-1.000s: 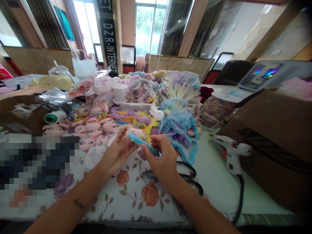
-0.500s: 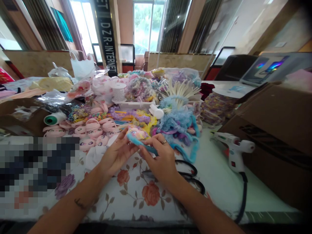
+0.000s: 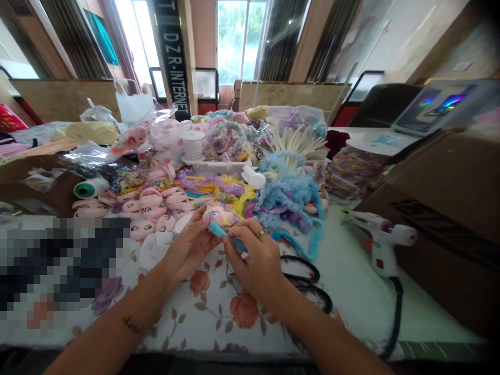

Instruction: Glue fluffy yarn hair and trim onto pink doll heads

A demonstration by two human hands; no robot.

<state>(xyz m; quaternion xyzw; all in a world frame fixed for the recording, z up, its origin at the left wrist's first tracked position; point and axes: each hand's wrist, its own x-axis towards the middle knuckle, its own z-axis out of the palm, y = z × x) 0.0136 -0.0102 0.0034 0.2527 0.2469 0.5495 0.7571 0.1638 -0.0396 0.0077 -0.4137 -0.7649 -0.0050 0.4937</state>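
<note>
My left hand (image 3: 191, 249) and my right hand (image 3: 253, 260) meet over a flowered tablecloth (image 3: 219, 312). Both are closed on a fuzzy blue strip (image 3: 226, 234), which runs between their fingertips. At the strip's far end sits a small pastel doll piece (image 3: 219, 213), pressed by my left fingers. A ring shows on my right hand. More of the blue strip (image 3: 304, 245) trails off to the right across the table.
Pink doll faces (image 3: 150, 211) lie in rows at the left. Heaps of coloured lace and trims (image 3: 281, 190) fill the middle. Black scissors (image 3: 308, 284) lie under my right wrist. A white glue gun (image 3: 380, 237) stands beside cardboard boxes (image 3: 441, 208) at the right.
My hands have drawn closer together, so less of the blue strip shows between them. The view has shifted slightly.
</note>
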